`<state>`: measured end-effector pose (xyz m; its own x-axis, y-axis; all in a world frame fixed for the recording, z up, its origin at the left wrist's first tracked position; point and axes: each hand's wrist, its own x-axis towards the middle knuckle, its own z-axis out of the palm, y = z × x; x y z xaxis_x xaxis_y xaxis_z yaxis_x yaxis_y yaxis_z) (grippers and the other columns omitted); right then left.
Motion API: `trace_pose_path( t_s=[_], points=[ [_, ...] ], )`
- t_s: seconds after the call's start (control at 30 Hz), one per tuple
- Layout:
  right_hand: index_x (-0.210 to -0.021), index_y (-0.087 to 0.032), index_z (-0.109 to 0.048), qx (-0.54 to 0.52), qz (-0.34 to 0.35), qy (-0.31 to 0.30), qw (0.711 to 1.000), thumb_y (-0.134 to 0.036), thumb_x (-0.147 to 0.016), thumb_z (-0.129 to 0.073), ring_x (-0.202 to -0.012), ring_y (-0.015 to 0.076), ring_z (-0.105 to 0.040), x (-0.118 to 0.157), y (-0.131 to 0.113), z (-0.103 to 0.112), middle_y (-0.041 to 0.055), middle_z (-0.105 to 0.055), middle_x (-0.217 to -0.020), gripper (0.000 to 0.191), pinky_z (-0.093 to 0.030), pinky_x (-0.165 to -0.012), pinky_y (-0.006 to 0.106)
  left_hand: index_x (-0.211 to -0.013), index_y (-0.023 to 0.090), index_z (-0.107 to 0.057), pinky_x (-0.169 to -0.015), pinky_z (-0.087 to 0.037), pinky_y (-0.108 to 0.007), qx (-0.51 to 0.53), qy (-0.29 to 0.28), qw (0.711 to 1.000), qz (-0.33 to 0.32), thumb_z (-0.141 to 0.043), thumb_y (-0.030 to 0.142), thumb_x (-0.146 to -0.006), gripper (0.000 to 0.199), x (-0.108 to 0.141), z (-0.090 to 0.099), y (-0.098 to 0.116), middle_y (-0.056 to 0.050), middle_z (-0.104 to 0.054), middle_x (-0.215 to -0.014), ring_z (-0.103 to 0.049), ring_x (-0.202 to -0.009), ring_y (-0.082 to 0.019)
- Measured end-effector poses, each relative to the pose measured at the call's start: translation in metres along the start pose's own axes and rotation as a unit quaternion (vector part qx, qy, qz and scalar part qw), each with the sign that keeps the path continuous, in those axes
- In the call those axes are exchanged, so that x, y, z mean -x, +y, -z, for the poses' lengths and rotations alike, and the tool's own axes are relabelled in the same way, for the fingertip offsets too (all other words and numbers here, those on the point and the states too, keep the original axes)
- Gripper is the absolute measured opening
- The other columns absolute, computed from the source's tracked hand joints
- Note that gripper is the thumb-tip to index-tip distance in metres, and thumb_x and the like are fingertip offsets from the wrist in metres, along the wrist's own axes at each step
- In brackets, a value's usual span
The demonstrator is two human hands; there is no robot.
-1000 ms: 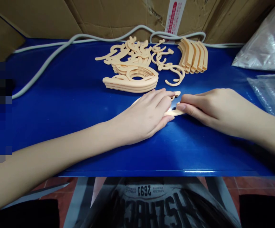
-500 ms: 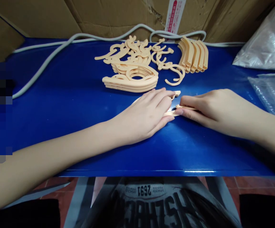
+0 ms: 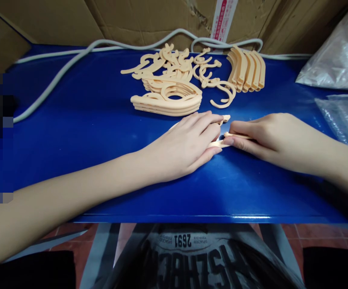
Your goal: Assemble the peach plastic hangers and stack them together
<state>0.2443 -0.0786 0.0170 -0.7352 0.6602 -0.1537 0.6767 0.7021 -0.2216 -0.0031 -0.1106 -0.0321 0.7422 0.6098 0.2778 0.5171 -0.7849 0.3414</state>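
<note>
The cream piece (image 3: pixel 217 144) lies low over the blue table (image 3: pixel 101 192), mostly hidden under the person's left hand (image 3: pixel 188 144). Bits of cream poke out past the fingers and by the thumb, but I can't tell if they are all one part. The left hand is bent over the piece and holds it, with the thumb on the near side.

The right hand (image 3: pixel 267 136) is just beside it. Its thumb and first finger are pinched tight on a thin cream stick (image 3: pixel 237 135). The thumb tip is at the end of the piece too. I can't see if stick and piece are joined.

Just behind the left hand is a neat stack (image 3: pixel 166 106) of curved cream parts. Behind that is a messy heap (image 3: pixel 176 68), and some hooks (image 3: pixel 222 88) lie to the right of it. Farther right, curved arms (image 3: pixel 246 70) stand close together in a row.

A white cord (image 3: pixel 68 66) loops along the back, by brown cardboard (image 3: pixel 149 20). On the right sit a puffy clear bag (image 3: pixel 336 56) and a flat one. Below the table edge I see the person's shirt (image 3: pixel 188 265) and red floor tiles (image 3: pixel 80 249).
</note>
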Motion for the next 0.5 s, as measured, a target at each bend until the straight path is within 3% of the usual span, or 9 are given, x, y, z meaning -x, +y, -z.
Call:
trace_pose_path(
  t_s=[0.33, 0.43, 0.5],
  points=[
    [-0.09, -0.024, -0.062, 0.015, -0.008, -0.002, 1.0, -0.054, -0.112, -0.033, -0.054, 0.0195, -0.051, 0.001, -0.001, -0.001, 0.0028, -0.061, -0.063, 0.047, -0.029, -0.062, 0.034, -0.13, 0.009, -0.061, -0.132, -0.041, -0.057, -0.01, 0.001, 1.0, -0.006, -0.036, 0.032, -0.118, 0.036, 0.0, -0.002, -0.001, -0.025, -0.056, -0.164, -0.049, -0.157, -0.037],
    [-0.093, -0.022, -0.066, 0.025, -0.004, -0.003, 1.0, -0.058, -0.112, -0.03, -0.055, 0.0199, -0.054, 0.001, -0.001, -0.002, 0.0055, -0.066, -0.067, 0.054, -0.029, -0.061, 0.034, -0.127, 0.014, -0.061, -0.132, -0.04, -0.056, 0.049, -0.001, 0.998, 0.027, -0.04, 0.034, -0.118, 0.03, -0.001, 0.002, 0.006, -0.02, -0.057, -0.164, -0.051, -0.156, -0.034],
    [-0.098, -0.021, -0.07, 0.025, 0.002, -0.009, 1.0, -0.061, -0.113, -0.027, -0.057, 0.021, -0.058, 0.001, -0.001, -0.003, 0.0087, -0.072, -0.075, 0.061, -0.029, -0.061, 0.034, -0.122, 0.017, -0.061, -0.127, -0.047, -0.049, 0.122, 0.01, 0.99, 0.064, -0.037, 0.035, -0.118, 0.03, -0.001, 0.005, 0.012, -0.016, -0.063, -0.157, -0.059, -0.147, -0.029]
  ],
)
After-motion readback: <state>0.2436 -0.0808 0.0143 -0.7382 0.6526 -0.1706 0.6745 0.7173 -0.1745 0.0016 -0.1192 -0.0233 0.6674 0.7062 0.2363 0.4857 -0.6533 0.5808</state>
